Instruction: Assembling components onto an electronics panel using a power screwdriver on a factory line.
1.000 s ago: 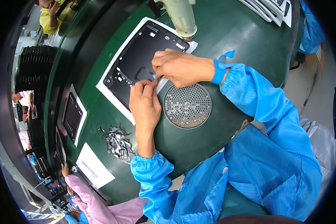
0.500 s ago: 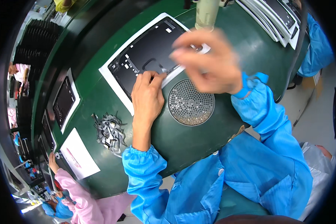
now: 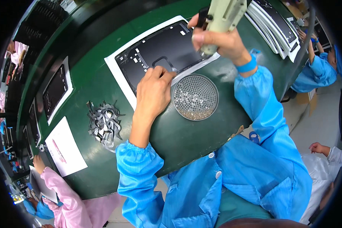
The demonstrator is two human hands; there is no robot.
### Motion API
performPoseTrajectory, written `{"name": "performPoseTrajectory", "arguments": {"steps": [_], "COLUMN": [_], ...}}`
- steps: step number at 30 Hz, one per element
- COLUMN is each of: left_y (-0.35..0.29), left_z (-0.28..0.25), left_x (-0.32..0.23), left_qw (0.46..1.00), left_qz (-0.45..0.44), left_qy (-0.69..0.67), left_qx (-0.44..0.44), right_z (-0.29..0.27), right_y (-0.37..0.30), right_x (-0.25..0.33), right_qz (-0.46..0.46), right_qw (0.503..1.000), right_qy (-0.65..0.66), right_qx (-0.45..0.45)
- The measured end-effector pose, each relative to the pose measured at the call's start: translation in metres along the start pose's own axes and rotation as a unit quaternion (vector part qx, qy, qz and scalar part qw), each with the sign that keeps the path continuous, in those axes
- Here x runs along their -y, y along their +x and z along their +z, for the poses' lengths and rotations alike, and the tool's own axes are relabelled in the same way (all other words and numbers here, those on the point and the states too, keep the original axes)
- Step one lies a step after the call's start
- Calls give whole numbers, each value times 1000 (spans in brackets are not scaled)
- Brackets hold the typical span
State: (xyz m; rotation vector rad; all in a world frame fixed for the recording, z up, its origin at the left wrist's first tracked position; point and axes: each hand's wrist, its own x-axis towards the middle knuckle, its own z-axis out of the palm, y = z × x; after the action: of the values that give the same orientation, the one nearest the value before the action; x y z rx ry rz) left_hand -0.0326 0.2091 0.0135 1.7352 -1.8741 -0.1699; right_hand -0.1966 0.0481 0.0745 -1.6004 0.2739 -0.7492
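Note:
A black laptop-style panel (image 3: 171, 43) lies on a white sheet (image 3: 127, 89) on the green table. My left hand (image 3: 152, 91) rests at the panel's near edge, fingers bent and pressed together; whatever they pinch is hidden. Just beyond those fingertips, a black curved strip (image 3: 162, 59) with a grey end lies on the panel. My right hand (image 3: 230, 43) is wrapped round a cream electric screwdriver (image 3: 228, 15) with a black lever. Its tip points down over the panel's right side. Close by my left hand sits a round screw tray (image 3: 193, 81) full of small holes, with silver screws gathered toward its near side.
Left of me lie a heap of grey and black strips (image 3: 104, 125), a paper with a pink pen (image 3: 59, 152), and more panels (image 3: 55, 91). Stacked white-edged panels (image 3: 273, 32) stand far right. Co-workers in pink (image 3: 70, 190) and blue (image 3: 311, 74) sit on either side.
My right hand, blurred and without the screwdriver before, has moved up and now grips it. The screwdriver has come down closer to the panel. My left hand remains at the panel's edge.

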Motion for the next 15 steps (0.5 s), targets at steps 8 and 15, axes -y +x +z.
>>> {"name": "performPoseTrajectory", "arguments": {"steps": [8, 15], "left_y": [-1, -1], "left_z": [1, 3], "left_x": [4, 4], "left_qw": [1000, 999], "left_qz": [11, -1], "left_qy": [-1, -39], "left_qx": [-12, -33], "right_z": [80, 85], "right_y": [-28, -28], "right_x": [-6, -14], "right_qz": [-7, -11], "right_qw": [1000, 999], "right_qy": [2, 26], "right_qx": [-15, -17]}}
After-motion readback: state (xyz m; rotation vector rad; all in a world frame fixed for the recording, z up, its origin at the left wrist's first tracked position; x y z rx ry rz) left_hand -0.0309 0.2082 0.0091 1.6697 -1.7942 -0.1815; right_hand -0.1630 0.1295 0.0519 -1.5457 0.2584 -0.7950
